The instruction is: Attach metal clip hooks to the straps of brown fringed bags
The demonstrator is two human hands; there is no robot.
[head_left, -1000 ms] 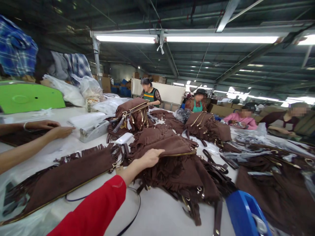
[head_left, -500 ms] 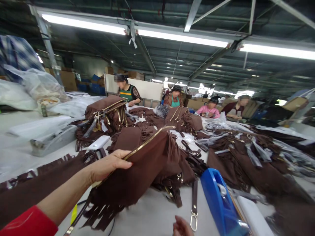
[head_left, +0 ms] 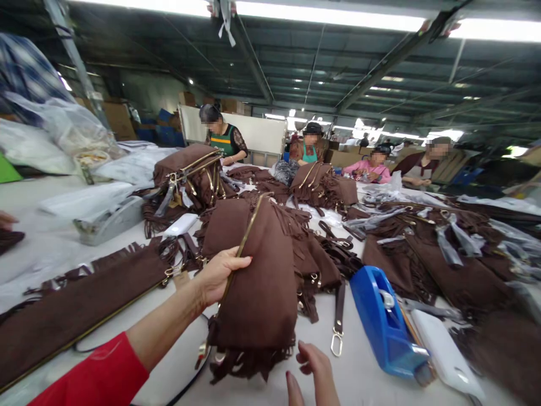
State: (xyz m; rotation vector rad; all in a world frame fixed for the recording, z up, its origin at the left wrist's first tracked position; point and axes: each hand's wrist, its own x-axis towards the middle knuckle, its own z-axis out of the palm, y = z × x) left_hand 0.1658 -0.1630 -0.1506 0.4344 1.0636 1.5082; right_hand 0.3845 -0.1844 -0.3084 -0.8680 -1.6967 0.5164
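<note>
My left hand (head_left: 224, 274) grips a brown fringed bag (head_left: 260, 282) by its gold zipper edge, thumb on the near face. The bag hangs upright above the table, its fringe at the bottom. Just right of its lower corner is my right hand (head_left: 313, 372), fingers apart and holding nothing. Beyond that hand lies a brown strap (head_left: 339, 307) ending in a metal clasp. Another long brown fringed bag (head_left: 84, 304) with a gold zipper lies flat to the left.
A blue tape dispenser (head_left: 382, 321) and a white flat device (head_left: 446, 352) stand at right. A grey tape dispenser (head_left: 112, 220) is at left. Piles of brown bags (head_left: 186, 169) cover the table's far side. Several co-workers sit beyond; another person's hand (head_left: 6, 221) shows at the left edge.
My left hand has raised the bag and turned it more upright, facing me. My right hand has come further into view with its fingers spread. The camera has tilted down.
</note>
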